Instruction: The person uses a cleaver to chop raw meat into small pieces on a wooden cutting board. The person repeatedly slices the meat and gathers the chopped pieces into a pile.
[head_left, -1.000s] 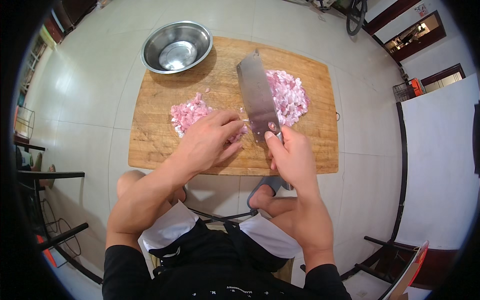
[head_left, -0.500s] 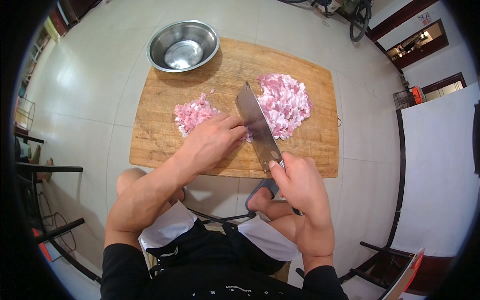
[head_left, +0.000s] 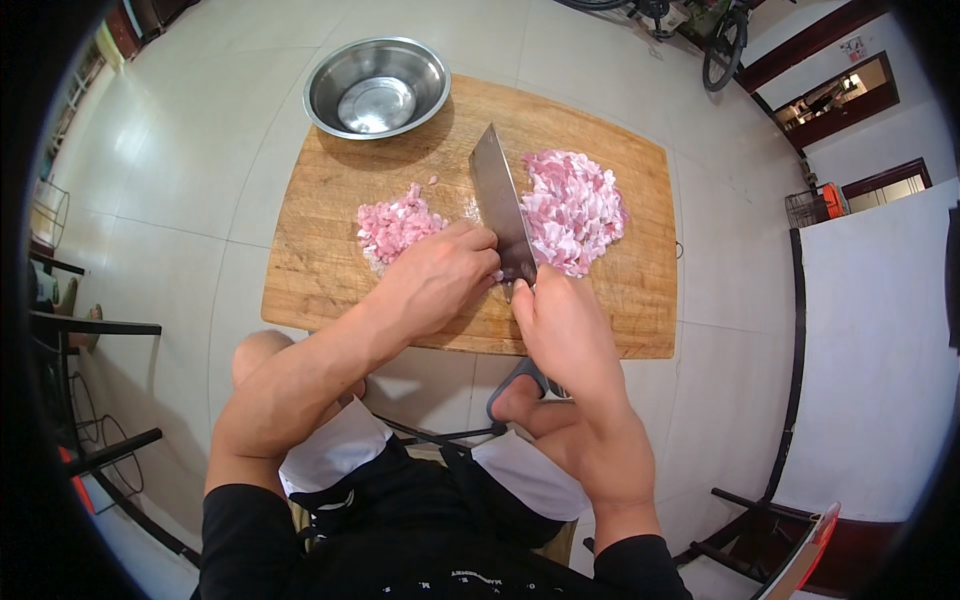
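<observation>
At the left, the black sleeve (head_left: 245, 530) ends above the elbow, and the left forearm (head_left: 330, 355) slants up and rightward over the near edge of the wooden board (head_left: 310, 265). A steel bowl (head_left: 322, 92) stands at the board's far left corner, and nearer the person a small heap of diced pink meat (head_left: 395, 222) lies on the wood, just beyond the left wrist. The left hand (head_left: 440, 280) is low over the board, back of the hand upward, fingers bent and drawn together, with the knuckles close against the left face of the cleaver (head_left: 505, 205); the fingertips are largely hidden, so whether they grip a piece of meat cannot be told. The cleaver's blade stands on edge near the middle of the board, pointing away from the person and leaning a little left. The right hand (head_left: 562, 315) is closed firmly round its handle, thumb laid forward near the blade's heel, with the right forearm (head_left: 605, 430) rising steeply from the lower right. Just right of the blade, beyond the right hand, lies a larger mound of chopped meat (head_left: 575, 210).
</observation>
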